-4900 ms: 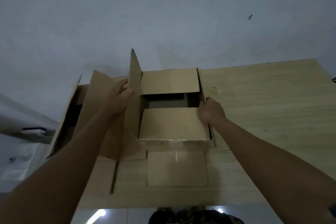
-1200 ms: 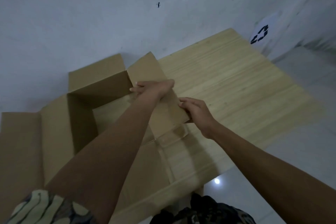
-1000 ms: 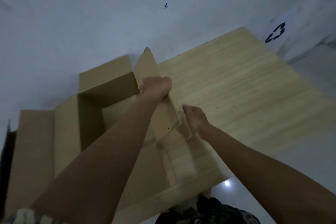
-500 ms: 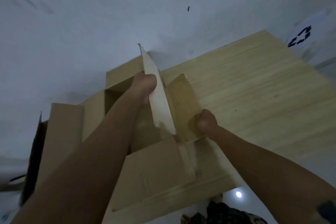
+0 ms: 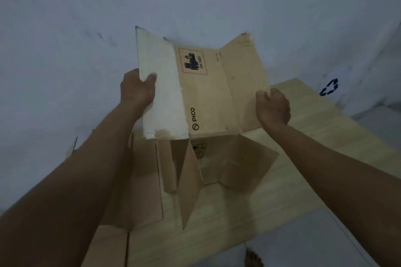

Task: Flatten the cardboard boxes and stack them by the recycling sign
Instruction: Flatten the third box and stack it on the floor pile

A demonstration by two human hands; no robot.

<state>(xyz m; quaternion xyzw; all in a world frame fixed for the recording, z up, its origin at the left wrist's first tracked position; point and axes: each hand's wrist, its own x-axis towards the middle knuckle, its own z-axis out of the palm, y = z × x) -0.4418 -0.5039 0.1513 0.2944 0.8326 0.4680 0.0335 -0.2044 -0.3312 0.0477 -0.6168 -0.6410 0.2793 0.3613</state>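
Nearest, along the lower left of the frame, a second cardboard box [image 5: 143,191] lies opened out on the tabletop [image 5: 314,136]; whether more cardboard lies under it I cannot tell. Above it, at frame centre, the collapsed box [image 5: 208,93] hangs lifted off the tabletop, its lower flaps dangling loose. The left hand [image 5: 137,89] grips its left edge on the white-taped panel, thumb in front; the right hand [image 5: 272,105] pinches the right edge, fingers curled round it. I judge it light but floppy: stiff across each panel, hinging freely at every crease, so holding two opposite edges keeps it spread. The tape looks slick, so bare card is probably the surer hold. At the far right, one recycling sign [image 5: 329,87] sits on the wall. Count: two boxes, two hands, one sign.
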